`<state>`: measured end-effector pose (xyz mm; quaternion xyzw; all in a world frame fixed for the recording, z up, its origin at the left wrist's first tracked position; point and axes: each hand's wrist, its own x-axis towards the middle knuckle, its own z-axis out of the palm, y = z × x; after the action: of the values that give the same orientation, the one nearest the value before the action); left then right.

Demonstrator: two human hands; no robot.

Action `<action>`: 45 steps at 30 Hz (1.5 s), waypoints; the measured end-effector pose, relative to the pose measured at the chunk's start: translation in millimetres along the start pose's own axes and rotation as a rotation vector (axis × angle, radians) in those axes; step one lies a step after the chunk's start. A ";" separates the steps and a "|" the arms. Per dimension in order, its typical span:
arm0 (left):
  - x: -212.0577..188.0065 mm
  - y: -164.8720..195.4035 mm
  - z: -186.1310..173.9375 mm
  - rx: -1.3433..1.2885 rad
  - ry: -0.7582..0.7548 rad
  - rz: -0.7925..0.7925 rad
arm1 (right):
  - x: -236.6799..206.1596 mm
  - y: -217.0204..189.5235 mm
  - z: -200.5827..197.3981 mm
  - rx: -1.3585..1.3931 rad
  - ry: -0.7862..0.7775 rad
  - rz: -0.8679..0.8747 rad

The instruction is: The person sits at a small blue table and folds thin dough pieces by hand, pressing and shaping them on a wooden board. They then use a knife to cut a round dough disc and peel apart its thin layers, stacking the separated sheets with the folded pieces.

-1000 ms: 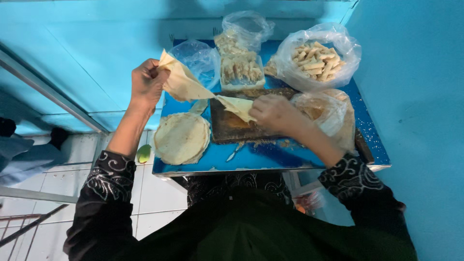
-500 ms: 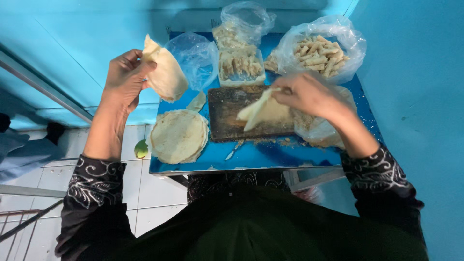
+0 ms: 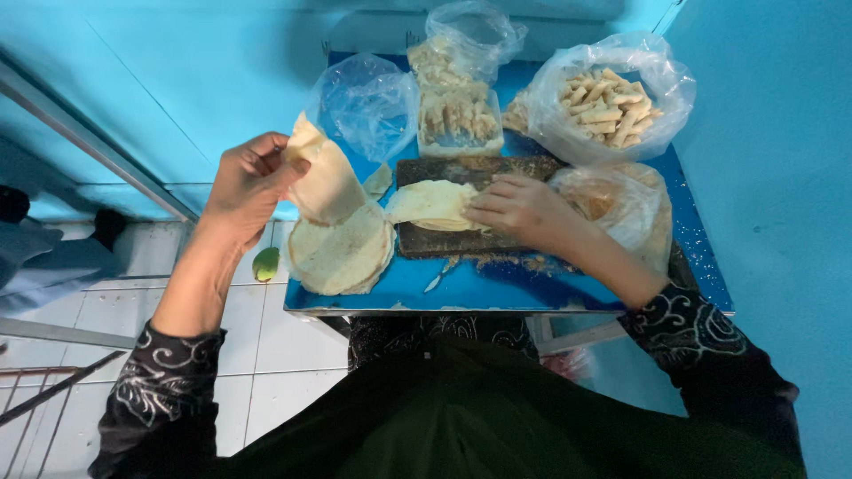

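Blue table (image 3: 497, 288) against turquoise wall; left hand (image 3: 247, 182) pinching thin wrapper (image 3: 327, 177) above wrapper stack (image 3: 342, 253); right hand (image 3: 519, 208) pressing, fingers seemingly flat, another wrapper sheet (image 3: 430, 202) on dark board (image 3: 444, 239)

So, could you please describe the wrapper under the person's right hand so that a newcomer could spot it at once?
On the small blue table lies a dark rectangular wooden board. On its left half lies a thin, pale, folded dough wrapper, pressed by the right hand. Unlike the round stack of wrappers further left, it lies singly on the board.
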<state>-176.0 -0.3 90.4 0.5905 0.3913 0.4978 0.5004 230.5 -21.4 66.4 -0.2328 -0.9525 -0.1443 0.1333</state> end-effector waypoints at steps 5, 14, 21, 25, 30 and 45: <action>-16.9 4.6 3.1 -0.033 -0.018 -0.014 | -8.1 3.8 -8.7 0.190 -0.123 0.129; -34.2 14.3 20.0 -0.118 -0.041 0.030 | 11.4 -14.5 -14.6 0.238 0.013 0.344; -33.3 27.0 15.1 -0.130 0.033 0.040 | 16.7 -2.6 2.9 0.140 0.010 0.193; -35.1 27.4 8.7 -0.155 0.027 0.014 | 13.7 -4.1 5.6 0.029 0.026 0.111; -33.2 18.8 10.4 -0.140 -0.003 -0.002 | 24.7 -6.7 6.2 -0.067 0.043 0.166; -33.5 5.1 10.9 -0.123 -0.002 -0.058 | 1.4 -45.2 -15.8 -0.234 0.061 0.138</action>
<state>-172.2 -35.6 88.8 0.5474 0.3763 0.5055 0.5506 210.5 -64.6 71.8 -0.3071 -0.9064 -0.2519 0.1438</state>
